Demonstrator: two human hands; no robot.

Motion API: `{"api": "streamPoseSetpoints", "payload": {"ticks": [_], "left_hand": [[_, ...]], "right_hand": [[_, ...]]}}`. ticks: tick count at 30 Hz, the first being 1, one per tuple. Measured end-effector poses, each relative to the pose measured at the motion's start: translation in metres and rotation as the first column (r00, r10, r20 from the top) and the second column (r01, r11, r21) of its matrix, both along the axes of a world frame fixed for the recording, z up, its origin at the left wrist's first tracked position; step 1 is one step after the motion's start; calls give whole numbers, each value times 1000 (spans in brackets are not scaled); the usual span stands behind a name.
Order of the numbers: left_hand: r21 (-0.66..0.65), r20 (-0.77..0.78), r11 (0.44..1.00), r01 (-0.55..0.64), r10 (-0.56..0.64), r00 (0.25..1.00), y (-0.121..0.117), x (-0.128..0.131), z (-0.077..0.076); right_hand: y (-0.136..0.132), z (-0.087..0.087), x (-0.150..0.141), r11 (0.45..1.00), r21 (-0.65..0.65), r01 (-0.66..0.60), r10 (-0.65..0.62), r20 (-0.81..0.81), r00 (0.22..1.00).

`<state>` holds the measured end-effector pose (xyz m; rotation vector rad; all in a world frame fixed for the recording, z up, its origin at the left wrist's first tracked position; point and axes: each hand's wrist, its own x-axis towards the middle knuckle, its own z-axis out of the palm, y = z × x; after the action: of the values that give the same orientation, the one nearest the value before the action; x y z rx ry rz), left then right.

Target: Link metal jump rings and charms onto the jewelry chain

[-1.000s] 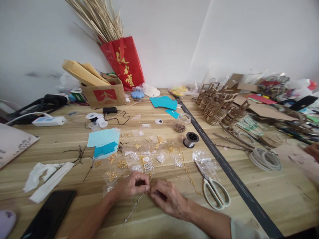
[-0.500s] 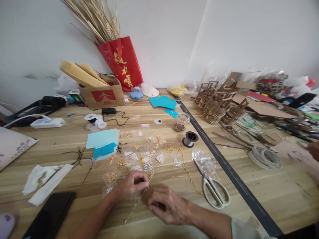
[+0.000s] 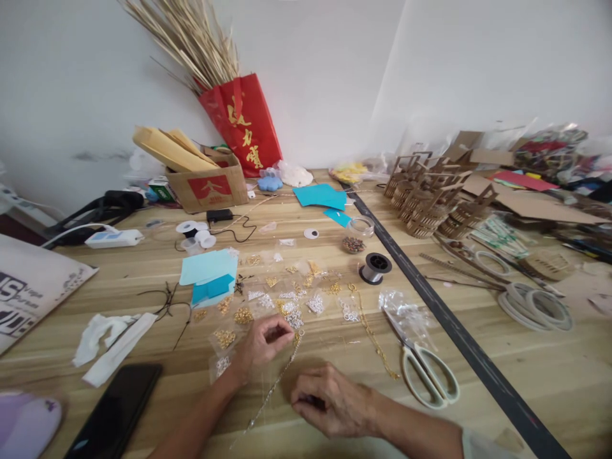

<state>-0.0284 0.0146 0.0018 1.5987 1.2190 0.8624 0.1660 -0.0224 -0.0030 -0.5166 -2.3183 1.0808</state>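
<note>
My left hand is closed in a pinch over the table, its fingertips right by the upper end of a thin silver chain. What lies between those fingertips, if anything, is too small to make out. The chain slants down and left across the wood. To its right, my right hand hangs low with curled fingers, apart from the chain; the inside of its grip is hidden. Just beyond my left hand are small clear bags of silver beads and gold beads. A gold chain lies farther right.
White-handled scissors lie right of my right hand, near a wire spool. A dark strip crosses the table. At left are a black phone and blue cards. Small wooden baskets stand at back right.
My hands, together over the chain at first, have drawn apart. The right hand moved back toward me, the left slightly up along the chain. The view has shifted a little.
</note>
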Motion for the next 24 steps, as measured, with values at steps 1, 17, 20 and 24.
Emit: {"api": "streamPoseSetpoints", "payload": {"ticks": [1,17,20,24], "left_hand": [[5,-15,1000,-6,6,1000,-1,1,0],[65,-63,995,-77,81,995,5,-3,3],[79,-88,993,-85,92,992,5,0,8],[100,-140,994,-43,57,989,9,5,16]], "right_hand": [[0,0,0,1000,4,-1,1,0,1000],[2,0,-1,1000,5,-2,2,-33,999],[2,-1,0,1000,-7,0,0,-26,1000],[2,0,2,1000,0,-6,6,-14,1000]]}}
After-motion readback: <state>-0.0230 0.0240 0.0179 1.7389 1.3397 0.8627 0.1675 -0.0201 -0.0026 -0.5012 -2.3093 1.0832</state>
